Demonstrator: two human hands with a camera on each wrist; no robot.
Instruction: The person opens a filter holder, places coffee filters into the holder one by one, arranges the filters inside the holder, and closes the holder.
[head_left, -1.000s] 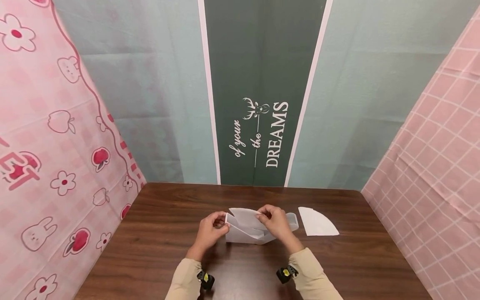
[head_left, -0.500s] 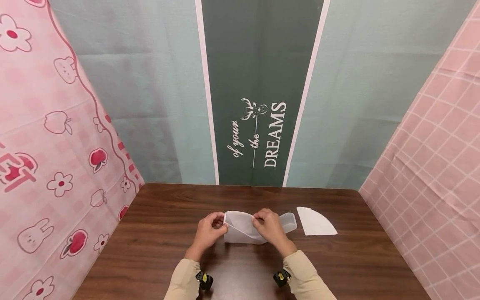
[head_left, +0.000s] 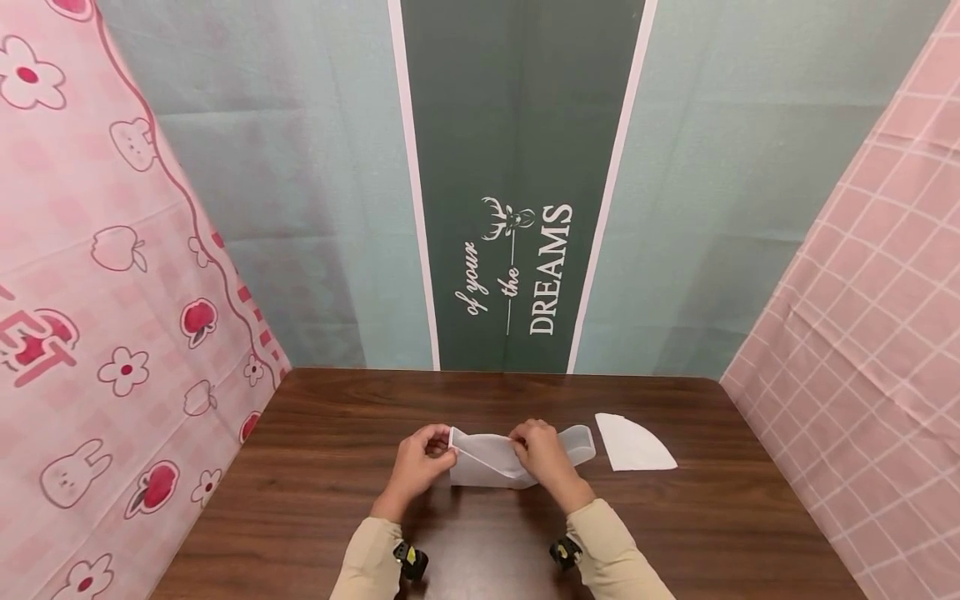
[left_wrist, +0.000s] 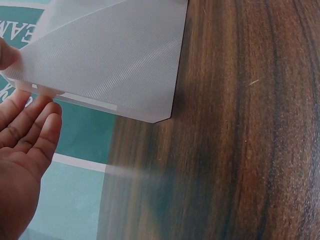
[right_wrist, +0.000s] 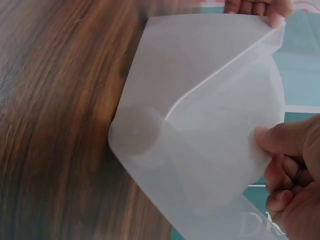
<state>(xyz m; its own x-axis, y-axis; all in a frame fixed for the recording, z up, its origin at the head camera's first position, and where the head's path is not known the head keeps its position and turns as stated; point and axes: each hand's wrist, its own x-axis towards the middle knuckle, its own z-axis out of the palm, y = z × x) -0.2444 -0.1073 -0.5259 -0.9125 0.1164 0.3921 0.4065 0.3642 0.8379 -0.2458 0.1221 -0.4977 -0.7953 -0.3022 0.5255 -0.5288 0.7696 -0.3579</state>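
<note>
Both forearms in beige sleeves point(head_left: 369, 557) come in from the near side, slanting inward, a black wrist camera point(head_left: 411, 561) strapped on the left and another strapped on the right. Left hand point(head_left: 422, 462) at the left end of the holder point(head_left: 480, 473), thumb on the near side, fingers behind: pinching its upper left corner, ring and little fingers loosely bent. Right hand point(head_left: 546, 454) over the holder's right half, wrist bent, thumb and bent fingers pinching the edge of a rounded sheet point(right_wrist: 225, 135); remaining fingers curled under.

Holder sits center of the table, between both hands: translucent whitish plastic, thin walls, slanted cut on the near wall, straight left end, rounded right end sticking out past the right hand. Left wrist view shows fine ribbing on its wall. Rounded sheet is whitish, thin, matte, tucked inside with its curved edge showing along the far side. A white paper wedge point(head_left: 636, 443), quarter-circle shape, lies flat to the right of the holder, well apart from the left hand. Table point(head_left: 337, 433) is dark brown wood grain, glossy at the near middle.
</note>
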